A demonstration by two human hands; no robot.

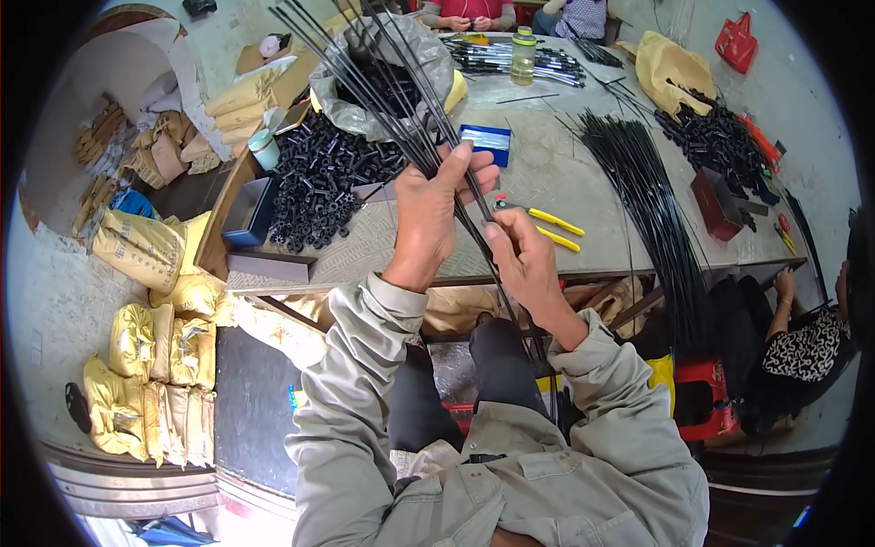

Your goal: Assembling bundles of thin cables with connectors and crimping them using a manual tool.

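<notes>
A bundle of long thin black rods [387, 108] slants across my body, from the upper left down past the table's front edge. My left hand [430, 205] is closed around the bundle, thumb pressed along it and fingertips showing on the far side. Lower down and to the right, my right hand [527, 264] pinches at the rods with thumb and forefinger; how many it grips I cannot tell. Just beyond that hand lie yellow-handled pliers [556, 221] on the table. Small black tubular plastic parts [324, 178] are heaped left of my left hand.
A large pile of black rods [643, 196] hangs over the table [383, 239] edge at right. Around are a blue box [485, 144], a bottle [522, 59], an open bin [248, 211], a dark red box [715, 205] and stacked yellow sacks [169, 365]. A co-worker [802, 356] sits at right.
</notes>
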